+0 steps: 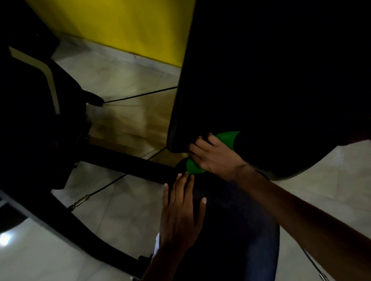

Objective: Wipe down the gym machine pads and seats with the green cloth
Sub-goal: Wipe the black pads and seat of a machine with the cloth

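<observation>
now pressing green cloth (195, 168) with right hand (213, 156), fingers curled round it, against black back pad (266, 80) lower corner to wipe; left hand (181, 211) just below, flat, fingers straight, steadying seat (230, 226).

Most of the green cloth (226, 137) is hidden: only a curved piece shows above the right hand (215, 157) and a small lobe below it, the rest lying under the palm and fingers. The black pad (266, 80) beyond the grip is so dark that its surface and seams cannot be told, and it runs off the top and right edges. The seat under the left hand (182, 213) melts into shadow. Both forearms are cut off by the frame.
</observation>
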Demonstrator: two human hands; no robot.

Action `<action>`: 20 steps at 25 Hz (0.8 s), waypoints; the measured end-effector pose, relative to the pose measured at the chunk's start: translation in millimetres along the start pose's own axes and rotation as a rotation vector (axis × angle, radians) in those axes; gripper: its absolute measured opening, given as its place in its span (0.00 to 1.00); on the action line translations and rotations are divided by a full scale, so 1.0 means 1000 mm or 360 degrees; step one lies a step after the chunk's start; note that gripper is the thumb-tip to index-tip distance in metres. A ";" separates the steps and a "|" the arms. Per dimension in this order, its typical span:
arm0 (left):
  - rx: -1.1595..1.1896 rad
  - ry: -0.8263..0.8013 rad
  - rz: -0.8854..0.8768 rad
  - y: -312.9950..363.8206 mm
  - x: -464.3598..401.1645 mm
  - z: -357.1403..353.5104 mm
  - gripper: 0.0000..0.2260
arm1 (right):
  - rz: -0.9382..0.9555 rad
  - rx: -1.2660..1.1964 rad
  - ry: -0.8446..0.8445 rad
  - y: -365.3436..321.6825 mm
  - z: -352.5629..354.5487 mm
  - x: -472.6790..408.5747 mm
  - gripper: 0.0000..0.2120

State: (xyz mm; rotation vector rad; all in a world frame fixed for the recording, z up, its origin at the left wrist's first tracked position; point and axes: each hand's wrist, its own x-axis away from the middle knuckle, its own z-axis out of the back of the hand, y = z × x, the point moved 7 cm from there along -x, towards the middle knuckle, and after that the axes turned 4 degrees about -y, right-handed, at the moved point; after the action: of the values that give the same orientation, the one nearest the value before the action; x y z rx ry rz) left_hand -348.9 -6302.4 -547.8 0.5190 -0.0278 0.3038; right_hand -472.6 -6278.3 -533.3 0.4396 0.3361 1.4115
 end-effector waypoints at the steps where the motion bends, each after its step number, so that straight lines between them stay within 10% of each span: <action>1: 0.0055 0.0012 0.0027 -0.003 0.000 0.000 0.25 | 0.0029 0.0011 0.0007 -0.003 -0.003 -0.005 0.18; 14: 0.0680 0.0013 0.0112 -0.052 -0.027 0.022 0.32 | 0.0148 0.0062 0.0199 -0.004 0.018 -0.029 0.17; 20: 0.0356 0.0155 -0.0458 0.010 -0.060 0.070 0.25 | -0.0861 -0.0324 0.0553 0.095 0.077 0.076 0.25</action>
State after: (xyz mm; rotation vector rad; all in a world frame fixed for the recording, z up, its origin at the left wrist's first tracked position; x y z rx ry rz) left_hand -405.2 -6345.7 -488.4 0.7204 0.1758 0.0495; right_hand -508.2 -6200.6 -417.4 -0.0713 0.5406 0.9703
